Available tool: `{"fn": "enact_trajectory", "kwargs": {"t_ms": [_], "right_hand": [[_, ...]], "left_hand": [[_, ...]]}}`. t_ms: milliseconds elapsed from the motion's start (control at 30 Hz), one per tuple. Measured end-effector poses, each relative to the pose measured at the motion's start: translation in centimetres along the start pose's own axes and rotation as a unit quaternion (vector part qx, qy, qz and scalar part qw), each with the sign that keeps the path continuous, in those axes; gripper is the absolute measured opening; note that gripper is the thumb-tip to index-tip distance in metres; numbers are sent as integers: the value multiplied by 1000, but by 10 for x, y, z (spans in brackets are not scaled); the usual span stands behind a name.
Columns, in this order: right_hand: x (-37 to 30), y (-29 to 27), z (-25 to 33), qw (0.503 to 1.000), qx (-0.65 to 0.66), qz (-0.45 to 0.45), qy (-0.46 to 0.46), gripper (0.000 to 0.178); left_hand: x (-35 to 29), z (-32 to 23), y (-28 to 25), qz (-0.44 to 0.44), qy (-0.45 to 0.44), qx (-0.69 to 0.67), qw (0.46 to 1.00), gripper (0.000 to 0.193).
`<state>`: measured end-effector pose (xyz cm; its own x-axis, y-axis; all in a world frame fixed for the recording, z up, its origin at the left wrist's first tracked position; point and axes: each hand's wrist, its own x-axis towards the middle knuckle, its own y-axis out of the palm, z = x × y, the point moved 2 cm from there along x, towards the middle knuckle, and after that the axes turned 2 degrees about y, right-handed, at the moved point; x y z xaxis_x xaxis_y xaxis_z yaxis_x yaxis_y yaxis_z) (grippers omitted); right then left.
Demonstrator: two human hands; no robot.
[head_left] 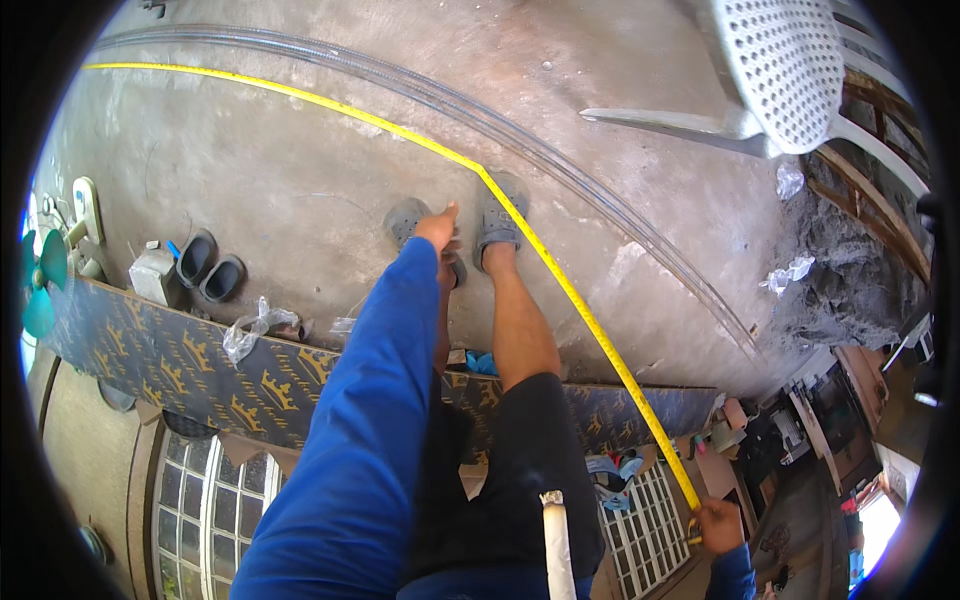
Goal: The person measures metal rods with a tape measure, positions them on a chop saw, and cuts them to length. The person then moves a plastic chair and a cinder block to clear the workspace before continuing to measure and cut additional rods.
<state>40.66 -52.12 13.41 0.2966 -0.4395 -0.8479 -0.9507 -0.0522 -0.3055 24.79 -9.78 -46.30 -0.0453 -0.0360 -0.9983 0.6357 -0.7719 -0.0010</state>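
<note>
Single fisheye view from my head, facing steeply down past my legs, grey concrete floor far below

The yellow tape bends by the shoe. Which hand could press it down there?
Probably left. The left hand reaches out beside the bend in the tape near the shoe. The right hand is far back, gripping the tape's end.

Concrete floor under me: clear hose curving across, dark slippers at left, crumpled plastic bits at right, white plastic chair standing top right, my feet in grey clogs.
</note>
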Motion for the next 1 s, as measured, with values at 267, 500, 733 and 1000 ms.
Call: {"fn": "enact_trajectory", "kwargs": {"t_ms": [267, 500, 733, 1000], "right_hand": [[21, 15, 10, 994, -52, -53, -85, 21], [66, 28, 35, 909, -273, -74, -308, 21], [139, 52, 43, 906, -297, -87, -289, 23], [194, 52, 43, 973, -170, -29, -152, 38]], "left_hand": [[-65, 119, -140, -64, 78, 295, 950, 64], [-185, 245, -213, -121, 47, 331, 935, 71], [-284, 318, -168, -134, 4, 164, 977, 64], [-318, 337, -82, -226, 96, 309, 919, 64]]}}
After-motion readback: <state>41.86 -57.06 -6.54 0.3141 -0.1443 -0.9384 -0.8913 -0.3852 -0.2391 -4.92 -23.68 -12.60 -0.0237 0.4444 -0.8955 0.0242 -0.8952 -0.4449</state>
